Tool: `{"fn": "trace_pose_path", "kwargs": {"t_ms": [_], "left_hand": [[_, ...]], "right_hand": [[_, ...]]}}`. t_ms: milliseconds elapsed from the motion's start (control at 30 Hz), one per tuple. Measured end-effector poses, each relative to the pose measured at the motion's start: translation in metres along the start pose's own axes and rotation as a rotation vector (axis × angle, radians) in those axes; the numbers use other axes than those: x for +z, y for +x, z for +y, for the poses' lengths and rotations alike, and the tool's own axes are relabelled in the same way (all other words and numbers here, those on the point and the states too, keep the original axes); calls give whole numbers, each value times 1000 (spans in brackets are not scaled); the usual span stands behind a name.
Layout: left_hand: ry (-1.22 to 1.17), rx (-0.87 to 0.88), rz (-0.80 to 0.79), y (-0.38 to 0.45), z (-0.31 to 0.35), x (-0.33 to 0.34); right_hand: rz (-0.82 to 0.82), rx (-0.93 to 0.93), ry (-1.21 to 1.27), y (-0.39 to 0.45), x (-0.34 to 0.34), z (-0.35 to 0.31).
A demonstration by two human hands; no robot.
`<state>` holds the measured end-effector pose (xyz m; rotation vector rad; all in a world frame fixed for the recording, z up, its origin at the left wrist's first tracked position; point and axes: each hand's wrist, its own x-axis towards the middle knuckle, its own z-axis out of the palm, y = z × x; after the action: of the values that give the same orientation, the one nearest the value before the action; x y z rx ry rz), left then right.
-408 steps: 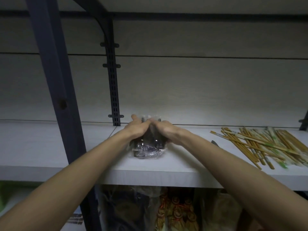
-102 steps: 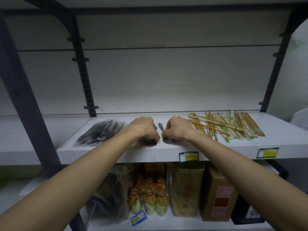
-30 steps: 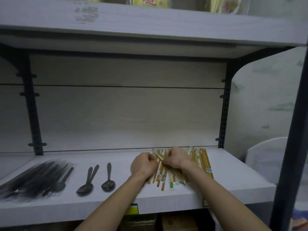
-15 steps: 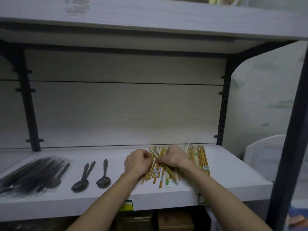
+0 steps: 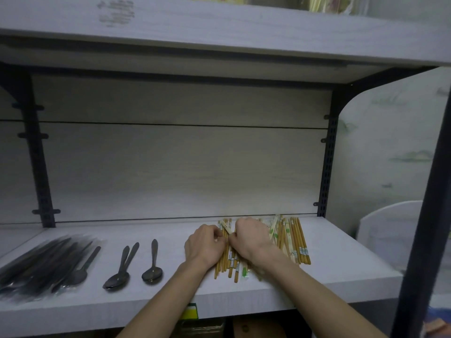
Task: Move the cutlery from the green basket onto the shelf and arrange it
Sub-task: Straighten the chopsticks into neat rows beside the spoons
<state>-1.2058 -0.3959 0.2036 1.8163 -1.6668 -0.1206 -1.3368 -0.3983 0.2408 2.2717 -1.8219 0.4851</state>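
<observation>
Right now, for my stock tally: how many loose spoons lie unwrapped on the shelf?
3: two crossed spoons and a single spoon left of the left hand. A fourth spoon lies at the plastic-wrapped cutlery bundle; whether it is wrapped is unclear, and more may hide there.

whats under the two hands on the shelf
Under the left hand and right hand lies a pile of wooden chopsticks, some in paper sleeves, on the pale grey shelf. The hands cover the pile's middle.
</observation>
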Motion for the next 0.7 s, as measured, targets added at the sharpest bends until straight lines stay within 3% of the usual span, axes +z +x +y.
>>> {"fn": "trace_pose_path", "kwargs": {"t_ms": [233, 500, 700], "left_hand": [[-1, 51, -6, -1, 0, 3], [-17, 86, -38, -3, 1, 3], [-17, 162, -64, 1, -1, 10]], "right_hand": [[-34, 100, 177, 1, 1, 2], [-23, 133, 169, -4, 3, -7], [38, 294, 471, -9, 1, 4]]}}
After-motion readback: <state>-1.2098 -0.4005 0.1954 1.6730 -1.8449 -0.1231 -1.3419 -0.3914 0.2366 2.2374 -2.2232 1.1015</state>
